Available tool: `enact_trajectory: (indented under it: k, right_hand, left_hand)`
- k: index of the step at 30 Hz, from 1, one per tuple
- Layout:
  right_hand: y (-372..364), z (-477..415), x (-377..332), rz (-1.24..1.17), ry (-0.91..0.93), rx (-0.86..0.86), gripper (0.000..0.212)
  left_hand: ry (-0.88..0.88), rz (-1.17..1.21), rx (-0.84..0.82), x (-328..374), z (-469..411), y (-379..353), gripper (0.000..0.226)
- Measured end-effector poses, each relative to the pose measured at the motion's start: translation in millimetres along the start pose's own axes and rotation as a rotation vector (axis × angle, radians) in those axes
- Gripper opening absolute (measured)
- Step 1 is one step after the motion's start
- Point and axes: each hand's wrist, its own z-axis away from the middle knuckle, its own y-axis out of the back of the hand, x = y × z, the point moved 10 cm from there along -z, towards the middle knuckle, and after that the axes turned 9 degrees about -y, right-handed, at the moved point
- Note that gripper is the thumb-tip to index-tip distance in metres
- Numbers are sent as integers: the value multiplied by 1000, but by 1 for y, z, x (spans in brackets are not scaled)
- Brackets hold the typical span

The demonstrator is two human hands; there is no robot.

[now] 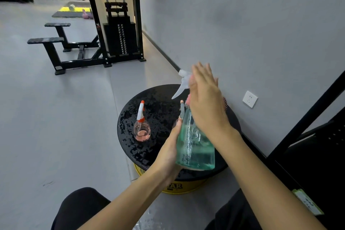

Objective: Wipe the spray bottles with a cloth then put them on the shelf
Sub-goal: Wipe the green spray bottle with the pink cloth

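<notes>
The left hand (169, 152) is holding a clear, teal-tinted spray bottle (194, 147) with a white trigger head, its grip curling round the lower side and keeping the bottle tilted above the round black counter (158, 102). The right hand (205, 102), fingers straight, is pressing a cloth (226, 103) against the bottle's neck. Farther left, a small round pink spray bottle (141, 130) is standing on the counter.
</notes>
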Motion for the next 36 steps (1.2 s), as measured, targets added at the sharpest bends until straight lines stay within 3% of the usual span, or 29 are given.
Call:
enact_trajectory:
  k: [6,10,14,20,23,27,31,34,36]
  right_hand:
    - [-29,17,1,384,46,-194,56]
    - [-29,21,-3,299,89,-201,63]
    - [-26,4,0,217,63,-203,65]
    - [-11,-4,3,-18,-24,-39,35]
    - [-10,10,5,78,-19,-17,40]
    - [-29,33,4,273,29,-173,59]
    - [-37,27,8,333,20,-256,61]
    - [-39,9,14,347,-9,-273,59]
    - [-42,9,11,377,19,-277,63]
  left_hand:
    - [-30,36,19,3,0,5,41]
    - [-22,14,20,1,2,7,40]
    - [20,0,-8,-6,6,1,57]
    - [-19,28,10,-5,5,0,50]
    - [-15,36,28,-4,2,5,44]
    - [-27,8,26,2,3,5,41]
    - [-50,-48,7,1,8,2,26]
    - [8,-86,-10,-8,10,-1,41]
    - [10,-69,-11,-7,9,-1,36]
